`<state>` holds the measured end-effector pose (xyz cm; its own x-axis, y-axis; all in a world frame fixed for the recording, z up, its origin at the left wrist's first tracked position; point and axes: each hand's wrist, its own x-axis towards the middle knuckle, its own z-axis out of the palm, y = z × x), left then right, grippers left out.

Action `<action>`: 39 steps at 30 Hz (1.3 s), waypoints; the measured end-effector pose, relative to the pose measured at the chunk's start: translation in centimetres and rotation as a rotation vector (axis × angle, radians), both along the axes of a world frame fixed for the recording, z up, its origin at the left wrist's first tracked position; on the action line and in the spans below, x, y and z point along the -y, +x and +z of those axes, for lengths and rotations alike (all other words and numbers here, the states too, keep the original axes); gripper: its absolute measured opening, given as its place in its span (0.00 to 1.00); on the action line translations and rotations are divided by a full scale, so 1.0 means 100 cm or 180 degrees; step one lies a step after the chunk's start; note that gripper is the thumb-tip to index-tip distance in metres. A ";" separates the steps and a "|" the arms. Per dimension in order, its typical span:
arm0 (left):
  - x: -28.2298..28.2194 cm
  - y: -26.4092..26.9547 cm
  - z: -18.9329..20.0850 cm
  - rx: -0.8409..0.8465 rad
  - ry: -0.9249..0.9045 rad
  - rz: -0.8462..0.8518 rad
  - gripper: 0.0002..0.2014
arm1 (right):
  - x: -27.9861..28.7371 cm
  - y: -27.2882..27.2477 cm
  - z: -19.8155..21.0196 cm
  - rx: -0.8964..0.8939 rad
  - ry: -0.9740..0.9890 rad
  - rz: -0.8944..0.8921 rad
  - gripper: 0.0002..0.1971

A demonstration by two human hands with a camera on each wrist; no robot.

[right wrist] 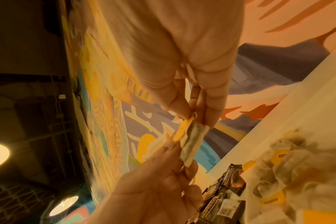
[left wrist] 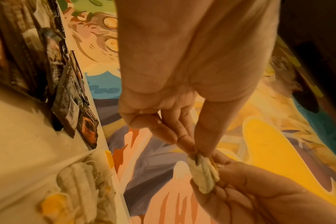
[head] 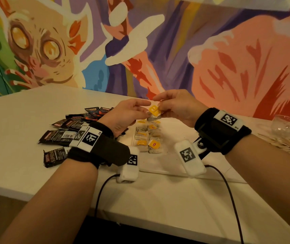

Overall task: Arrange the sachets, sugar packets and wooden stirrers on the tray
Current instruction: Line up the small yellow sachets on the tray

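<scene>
Both hands — left hand point(head: 123, 117) and right hand point(head: 177, 107) — pinch one tea bag point(head: 154, 112) above the far end of the tray point(head: 176, 166). It seems light, soft, easily torn — best held by the edges.

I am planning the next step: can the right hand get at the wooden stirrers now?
Probably not yet. The right hand and left hand both pinch a tea bag. The wooden stirrers lie uncovered on its own side.

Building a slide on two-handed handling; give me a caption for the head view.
Left hand and right hand pinch one tea bag above tea bag rows.
</scene>
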<state>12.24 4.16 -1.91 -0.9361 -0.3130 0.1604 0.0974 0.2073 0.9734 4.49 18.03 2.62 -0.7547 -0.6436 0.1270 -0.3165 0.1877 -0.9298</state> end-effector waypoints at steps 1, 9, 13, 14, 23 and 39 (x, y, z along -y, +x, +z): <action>0.000 0.000 -0.001 -0.0022 -0.0013 0.0012 0.16 | 0.001 0.000 0.000 0.0009 -0.0027 0.0003 0.12; 0.000 -0.002 -0.001 -0.0263 0.0031 0.0235 0.13 | 0.000 0.002 -0.001 0.0585 0.0589 -0.0206 0.15; -0.001 -0.001 0.000 -0.0291 -0.0186 0.0177 0.17 | 0.001 0.002 0.000 0.0630 0.0367 -0.0074 0.07; -0.002 0.000 0.000 -0.0290 -0.0225 0.0165 0.16 | 0.002 0.002 0.000 0.0606 0.0305 -0.0100 0.05; -0.003 0.000 0.004 -0.0106 0.0454 0.0054 0.16 | 0.005 0.000 0.007 0.0303 0.0055 0.0218 0.12; -0.002 0.001 0.007 -0.0153 0.0181 0.0411 0.05 | -0.003 0.013 -0.007 -0.0165 0.1332 0.0616 0.17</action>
